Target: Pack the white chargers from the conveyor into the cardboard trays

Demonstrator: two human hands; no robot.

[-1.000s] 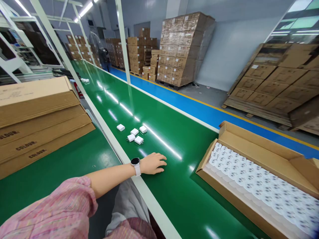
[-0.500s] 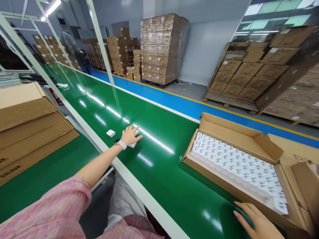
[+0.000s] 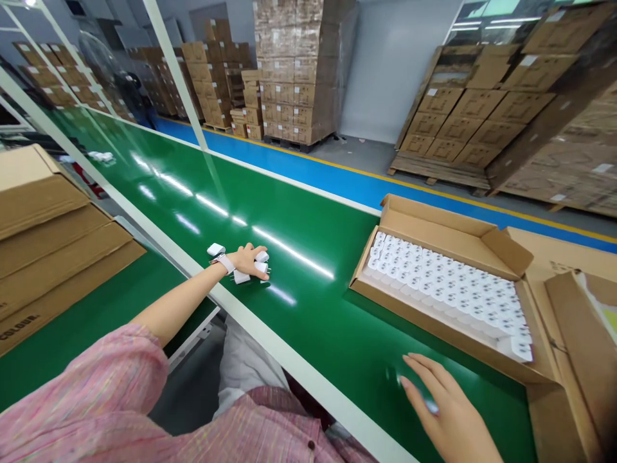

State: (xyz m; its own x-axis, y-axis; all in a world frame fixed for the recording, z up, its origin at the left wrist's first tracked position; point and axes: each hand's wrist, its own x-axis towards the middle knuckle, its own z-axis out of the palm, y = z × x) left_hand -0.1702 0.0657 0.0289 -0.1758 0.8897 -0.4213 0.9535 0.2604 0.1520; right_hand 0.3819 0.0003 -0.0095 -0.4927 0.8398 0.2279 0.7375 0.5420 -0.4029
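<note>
My left hand [image 3: 247, 261], wearing a watch with a pale strap, is low over the green conveyor belt [image 3: 308, 302]. Between its thumb and fingers are small white charger plugs [image 3: 261, 266], with metal prongs pointing right. Another white charger plug [image 3: 242, 277] lies under the palm, partly covered, and one more white charger [image 3: 216, 249] rests beside the wrist. My right hand [image 3: 441, 399] hovers above the belt at the lower right, fingers stretched and thumb apart, holding nothing. Beyond it stands an open carton [image 3: 429, 334] with rows of white charger plugs [image 3: 448, 273] inside.
Flattened brown cartons [image 3: 53, 251] lie stacked on the left. More white pieces [image 3: 102, 157] sit farther up the belt. A white rail [image 3: 289, 366] runs along the near edge. Across a blue walkway [image 3: 332, 183] stand tall pallets of boxes [image 3: 294, 71]. Another carton [image 3: 573, 247] adjoins at right.
My left hand has closed in around the white charger plugs, its fingers more curled. My right hand has moved leftward and up, away from the carton's near side. The view has tipped downward.
</note>
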